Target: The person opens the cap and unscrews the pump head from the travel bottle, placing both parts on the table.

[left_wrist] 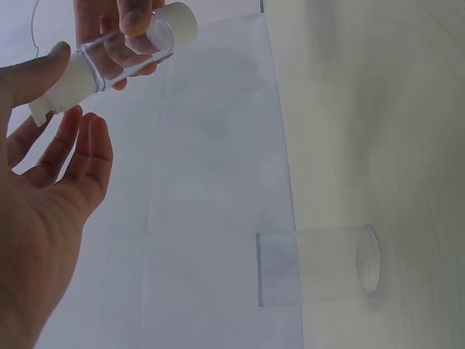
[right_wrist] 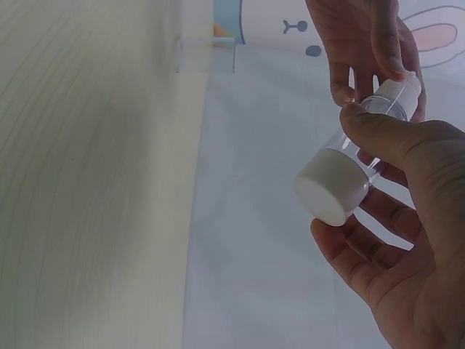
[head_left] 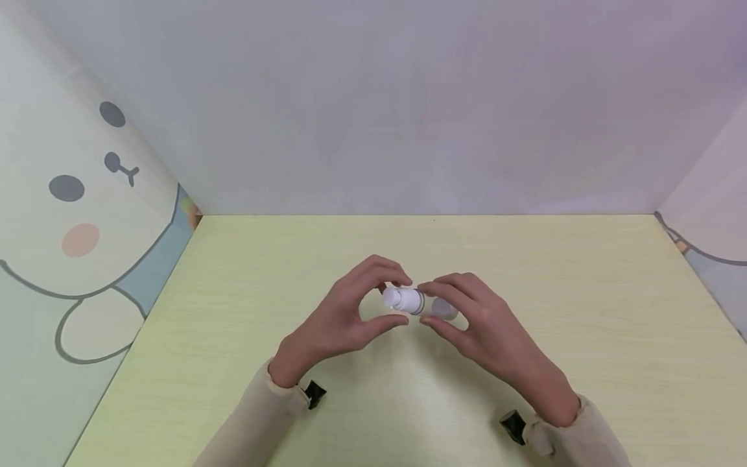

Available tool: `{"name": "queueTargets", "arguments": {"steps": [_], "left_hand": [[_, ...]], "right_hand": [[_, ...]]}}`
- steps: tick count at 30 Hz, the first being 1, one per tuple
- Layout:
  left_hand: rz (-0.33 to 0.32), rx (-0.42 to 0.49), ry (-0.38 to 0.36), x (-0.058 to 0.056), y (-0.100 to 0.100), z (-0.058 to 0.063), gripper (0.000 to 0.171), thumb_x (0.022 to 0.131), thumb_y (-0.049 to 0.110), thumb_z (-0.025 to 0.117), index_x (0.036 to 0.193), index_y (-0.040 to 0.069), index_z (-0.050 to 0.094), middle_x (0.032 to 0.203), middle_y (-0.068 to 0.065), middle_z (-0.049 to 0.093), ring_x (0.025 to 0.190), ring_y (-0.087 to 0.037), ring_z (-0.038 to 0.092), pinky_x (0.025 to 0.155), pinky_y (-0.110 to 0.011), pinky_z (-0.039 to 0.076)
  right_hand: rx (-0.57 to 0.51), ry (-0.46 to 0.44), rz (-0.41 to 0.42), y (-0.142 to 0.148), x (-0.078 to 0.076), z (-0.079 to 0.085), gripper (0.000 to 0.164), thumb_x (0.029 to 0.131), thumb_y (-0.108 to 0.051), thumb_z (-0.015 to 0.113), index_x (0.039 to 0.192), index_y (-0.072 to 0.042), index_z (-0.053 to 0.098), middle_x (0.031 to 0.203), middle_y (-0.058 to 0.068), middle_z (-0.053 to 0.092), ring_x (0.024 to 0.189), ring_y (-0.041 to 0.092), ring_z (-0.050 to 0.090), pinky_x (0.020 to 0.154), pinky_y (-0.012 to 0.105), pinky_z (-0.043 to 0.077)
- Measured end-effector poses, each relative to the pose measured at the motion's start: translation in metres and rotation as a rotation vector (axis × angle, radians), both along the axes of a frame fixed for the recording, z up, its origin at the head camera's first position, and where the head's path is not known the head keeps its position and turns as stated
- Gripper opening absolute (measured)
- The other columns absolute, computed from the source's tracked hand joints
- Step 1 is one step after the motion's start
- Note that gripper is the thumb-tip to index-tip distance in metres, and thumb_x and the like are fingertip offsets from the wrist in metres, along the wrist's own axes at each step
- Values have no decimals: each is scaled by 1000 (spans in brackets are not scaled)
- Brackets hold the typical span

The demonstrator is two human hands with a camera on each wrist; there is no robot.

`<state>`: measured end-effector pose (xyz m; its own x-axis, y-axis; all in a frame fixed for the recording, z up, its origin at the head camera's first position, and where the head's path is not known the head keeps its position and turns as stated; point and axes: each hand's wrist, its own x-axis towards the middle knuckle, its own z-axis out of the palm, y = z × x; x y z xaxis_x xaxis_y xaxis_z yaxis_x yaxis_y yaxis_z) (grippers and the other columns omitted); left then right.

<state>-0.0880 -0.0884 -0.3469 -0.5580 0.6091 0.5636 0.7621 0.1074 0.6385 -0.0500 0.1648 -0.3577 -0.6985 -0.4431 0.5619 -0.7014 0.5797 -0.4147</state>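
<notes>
Between both hands, above the table, is a slim pump bottle (head_left: 412, 301) with a clear body and a white top. It lies nearly level in the head view, the top pointing left. My right hand (head_left: 482, 319) grips the clear body, thumb on the near side and fingers on the far side. The white base (right_wrist: 330, 190) shows below those fingers in the right wrist view. My left hand (head_left: 354, 310) curves around the white top (left_wrist: 71, 86), its thumb laid along it and fingertips close underneath. Parts of the body are hidden by the right fingers.
A clear cylindrical cup (left_wrist: 316, 267) stands on the pale wood table (head_left: 262, 250) in the left wrist view. Behind the table rises a plain pale wall (head_left: 408, 130). Cartoon-printed panels (head_left: 82, 155) flank it at the sides.
</notes>
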Motion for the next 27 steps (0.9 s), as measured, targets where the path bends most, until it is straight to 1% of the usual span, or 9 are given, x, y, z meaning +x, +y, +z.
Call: {"name": "queueTargets", "arguments": {"steps": [3,6,10,13,20,27], "left_hand": [[-35,-7,26,1,0,1,43,90,4,79,129,9,61,128,-5,62,117,-16,60,99,-29,54],[-61,-21,43,1,1,2,41,92,0,73,131,8,60,131,-6,61,121,-17,60,105,-32,54],[-66,-36,45,2,1,2,40,92,-4,68,130,8,61,130,-6,61,120,-17,61,105,-32,54],[-62,-36,48,2,0,2,40,92,-7,67,129,8,62,128,-6,62,118,-16,62,104,-31,54],[-49,-25,35,1,-2,3,38,91,-2,76,125,9,65,124,-5,64,113,-14,63,101,-29,56],[-16,-36,26,1,-3,3,35,90,5,81,122,10,66,118,-1,65,108,-10,62,96,-25,56]], "right_hand": [[-2,1,0,0,0,0,55,75,-11,94,125,-16,72,119,-2,70,108,17,64,91,17,51],[0,12,-3,0,0,1,55,74,-11,94,125,-16,72,118,-2,70,107,17,64,90,17,51],[2,34,-4,0,-1,1,57,73,-11,95,124,-15,72,117,-3,70,105,16,64,89,18,51],[-3,44,1,0,-1,1,57,72,-9,95,124,-16,72,116,-3,70,105,16,64,89,17,51],[-7,56,5,-1,0,1,59,71,-8,95,124,-16,71,117,-3,70,105,17,64,90,16,51],[-12,61,6,-2,0,1,60,70,-7,95,125,-16,71,117,-3,70,105,16,64,90,15,50]]}}
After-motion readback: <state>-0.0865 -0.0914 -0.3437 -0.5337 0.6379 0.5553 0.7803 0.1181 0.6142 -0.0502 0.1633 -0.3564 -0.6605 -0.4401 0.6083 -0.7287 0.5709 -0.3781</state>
